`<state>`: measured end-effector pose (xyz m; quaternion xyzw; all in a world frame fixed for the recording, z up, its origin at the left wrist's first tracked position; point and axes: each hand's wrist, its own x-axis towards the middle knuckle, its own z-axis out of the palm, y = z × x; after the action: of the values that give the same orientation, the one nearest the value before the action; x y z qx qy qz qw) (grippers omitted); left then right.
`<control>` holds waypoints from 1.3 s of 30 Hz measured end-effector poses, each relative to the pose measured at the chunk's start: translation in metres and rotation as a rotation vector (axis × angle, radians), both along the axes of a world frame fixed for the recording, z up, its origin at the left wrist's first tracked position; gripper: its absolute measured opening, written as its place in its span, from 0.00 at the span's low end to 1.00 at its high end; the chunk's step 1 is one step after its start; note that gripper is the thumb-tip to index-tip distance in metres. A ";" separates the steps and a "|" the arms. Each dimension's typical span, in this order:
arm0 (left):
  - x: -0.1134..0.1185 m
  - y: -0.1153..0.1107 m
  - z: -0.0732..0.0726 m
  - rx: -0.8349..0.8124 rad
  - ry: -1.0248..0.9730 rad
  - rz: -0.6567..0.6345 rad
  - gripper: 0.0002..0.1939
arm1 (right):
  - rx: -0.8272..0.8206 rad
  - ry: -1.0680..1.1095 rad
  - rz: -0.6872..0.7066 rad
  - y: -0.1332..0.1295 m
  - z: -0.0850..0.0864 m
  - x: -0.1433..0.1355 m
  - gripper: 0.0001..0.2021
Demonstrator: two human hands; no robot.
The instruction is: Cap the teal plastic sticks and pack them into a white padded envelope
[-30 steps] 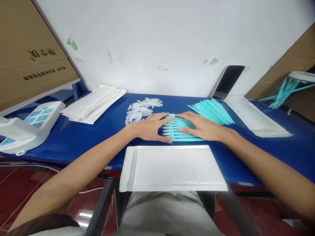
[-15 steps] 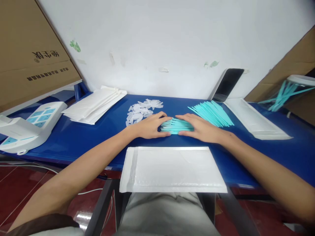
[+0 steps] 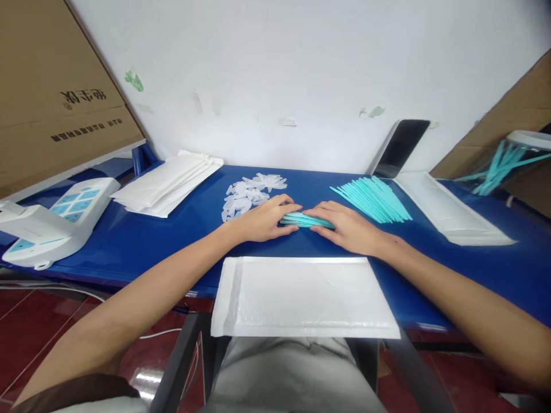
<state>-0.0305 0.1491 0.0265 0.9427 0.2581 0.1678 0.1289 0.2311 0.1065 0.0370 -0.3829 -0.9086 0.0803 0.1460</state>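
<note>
A narrow bundle of turquoise sticks [image 3: 305, 219] lies crosswise between my two hands at the middle of the blue table. My left hand [image 3: 272, 219] pinches its left end between thumb and fingers. Around the right end, my right hand [image 3: 340, 225] is closed in the same way. Behind my left hand is a pile of small translucent white pieces [image 3: 245, 196]. Beyond my right hand, more turquoise sticks [image 3: 373, 199] lie in a slanted heap. A white padded envelope [image 3: 301, 295] rests in front of me, its near part overhanging the table edge.
White envelopes [image 3: 166, 180] are stacked at the left, near a white power strip [image 3: 81, 209]. At the right lie another padded envelope [image 3: 456, 212], a leaning phone [image 3: 400, 148] and a clear container [image 3: 495, 166] with sticks. A cardboard box [image 3: 51, 69] stands on the left.
The sticks between my hands have gone from a wide, loose spread to a narrower bundle as my fingers closed. The envelope in front has stayed put.
</note>
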 end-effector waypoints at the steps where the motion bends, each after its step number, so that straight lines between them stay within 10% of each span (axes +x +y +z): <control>1: 0.000 0.000 0.000 0.005 0.006 -0.003 0.25 | 0.008 -0.005 -0.002 0.000 0.000 0.000 0.22; 25: 0.006 -0.001 0.002 0.053 -0.029 -0.018 0.23 | 0.285 -0.428 -0.082 -0.007 0.004 -0.018 0.09; 39: -0.001 -0.005 0.013 0.125 -0.177 0.169 0.14 | 0.023 -0.332 -0.278 -0.011 0.012 -0.012 0.10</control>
<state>-0.0319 0.1443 0.0391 0.9053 0.3131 0.2764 0.0774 0.2194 0.0957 0.0495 -0.5108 -0.8595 -0.0151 0.0082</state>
